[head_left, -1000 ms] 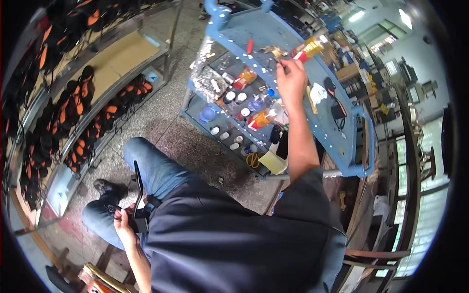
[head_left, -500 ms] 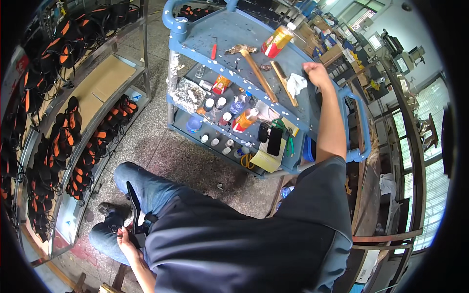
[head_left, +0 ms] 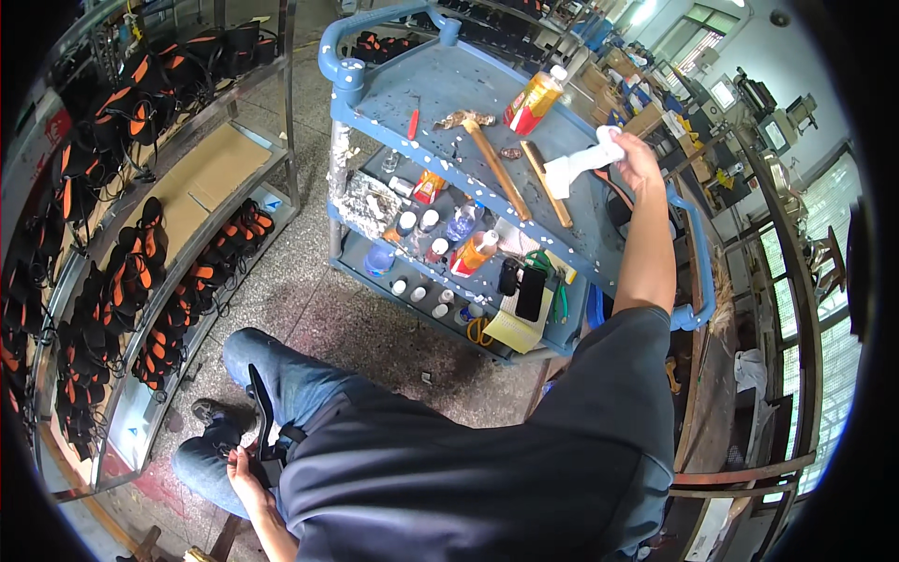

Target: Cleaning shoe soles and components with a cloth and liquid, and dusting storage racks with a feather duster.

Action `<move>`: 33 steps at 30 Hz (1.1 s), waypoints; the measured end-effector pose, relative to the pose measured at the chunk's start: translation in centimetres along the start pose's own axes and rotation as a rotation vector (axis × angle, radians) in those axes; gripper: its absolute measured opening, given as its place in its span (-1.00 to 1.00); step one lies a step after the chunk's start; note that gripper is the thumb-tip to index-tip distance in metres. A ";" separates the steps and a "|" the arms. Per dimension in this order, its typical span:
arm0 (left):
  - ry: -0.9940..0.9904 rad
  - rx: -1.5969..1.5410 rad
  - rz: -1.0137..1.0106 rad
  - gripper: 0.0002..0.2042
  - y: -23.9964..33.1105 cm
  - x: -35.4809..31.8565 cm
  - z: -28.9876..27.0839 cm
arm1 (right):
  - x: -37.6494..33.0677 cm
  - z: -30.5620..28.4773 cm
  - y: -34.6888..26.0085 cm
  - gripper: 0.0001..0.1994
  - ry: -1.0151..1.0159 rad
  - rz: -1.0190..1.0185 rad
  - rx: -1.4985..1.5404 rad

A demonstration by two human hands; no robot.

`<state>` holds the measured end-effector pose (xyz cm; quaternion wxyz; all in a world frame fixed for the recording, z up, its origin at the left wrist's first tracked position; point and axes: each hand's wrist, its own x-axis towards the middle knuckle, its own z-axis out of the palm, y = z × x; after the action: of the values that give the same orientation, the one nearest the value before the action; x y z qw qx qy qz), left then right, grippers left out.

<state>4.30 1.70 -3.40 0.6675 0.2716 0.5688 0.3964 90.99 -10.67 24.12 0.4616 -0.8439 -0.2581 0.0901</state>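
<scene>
Over the right side of the blue cart's top shelf, my right hand [head_left: 639,161] is closed on a crumpled white cloth [head_left: 582,166]. The cloth hangs toward a wooden-handled brush [head_left: 546,183]. Beside it lies a hammer [head_left: 496,169] with a wooden handle. Down at my lap, my left hand [head_left: 245,480] has its fingers pinched on a black strapped sandal [head_left: 263,412]. The sandal stands against my leg with its sole edge up; part of it is hidden by my shirt and hand.
An orange-and-red drink bottle [head_left: 536,98] and a red-handled tool [head_left: 413,124] sit on the cart [head_left: 403,80]. Its lower shelves hold several small bottles, a black phone [head_left: 531,295] and yellow-handled scissors [head_left: 478,330]. Racks of black-and-orange sandals [head_left: 122,281] line the left.
My right hand has taken hold of the white cloth and lifted it off the cart top. My left hand stays at the sandal; the view has shifted slightly.
</scene>
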 end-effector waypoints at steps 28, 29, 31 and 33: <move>0.062 -0.039 0.018 -0.88 0.6 0.1 2.1 | 8.6 7.6 -9.2 -0.77 0.408 -0.621 -0.440; 0.056 -0.041 0.023 -0.87 0.4 0.3 1.8 | 8.4 7.7 -9.1 -0.76 0.389 -0.611 -0.453; 0.044 -0.045 0.032 -0.86 0.1 0.6 1.2 | 7.9 8.0 -9.0 -0.74 0.352 -0.592 -0.478; 0.052 -0.051 0.037 -0.87 0.5 0.3 1.7 | 6.8 9.0 -9.0 -0.72 0.372 -0.566 -0.473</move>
<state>5.84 2.40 -2.82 0.6519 0.2544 0.5705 0.4300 90.07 3.41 27.13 0.3004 -0.8242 -0.4059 -0.2564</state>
